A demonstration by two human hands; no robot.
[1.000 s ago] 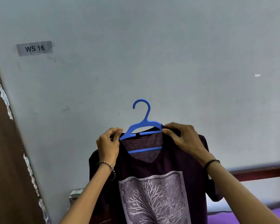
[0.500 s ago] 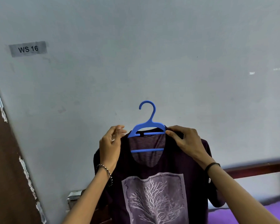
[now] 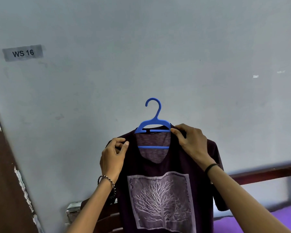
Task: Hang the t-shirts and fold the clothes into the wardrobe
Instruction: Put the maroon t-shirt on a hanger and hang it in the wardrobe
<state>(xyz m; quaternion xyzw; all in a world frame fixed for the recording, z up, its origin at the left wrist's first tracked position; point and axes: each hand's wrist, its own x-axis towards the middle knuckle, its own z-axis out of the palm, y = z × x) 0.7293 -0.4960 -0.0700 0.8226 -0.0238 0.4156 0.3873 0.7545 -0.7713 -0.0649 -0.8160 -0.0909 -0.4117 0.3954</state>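
Observation:
A dark purple t-shirt [image 3: 200,174] with a pale tree print hangs on a blue plastic hanger [image 3: 154,126], held up in front of the wall. The hanger's hook sticks up free above the collar. My left hand [image 3: 113,156] pinches the shirt's left shoulder fabric, out towards the sleeve. At the right side of the collar, my right hand [image 3: 190,141] pinches the shirt and the hanger's right arm together. The shirt's lower hem is out of view.
A pale wall [image 3: 158,47] fills the view, with a label reading WS 16 [image 3: 22,52] at the upper left. A brown wooden panel [image 3: 2,182] runs down the left edge. A wooden bed rail [image 3: 267,172] and purple bedding [image 3: 286,217] lie at the lower right.
My left hand slid outward and down from the collar along the left shoulder. The shirt's left shoulder now covers the hanger's left arm. The right hand kept its grip.

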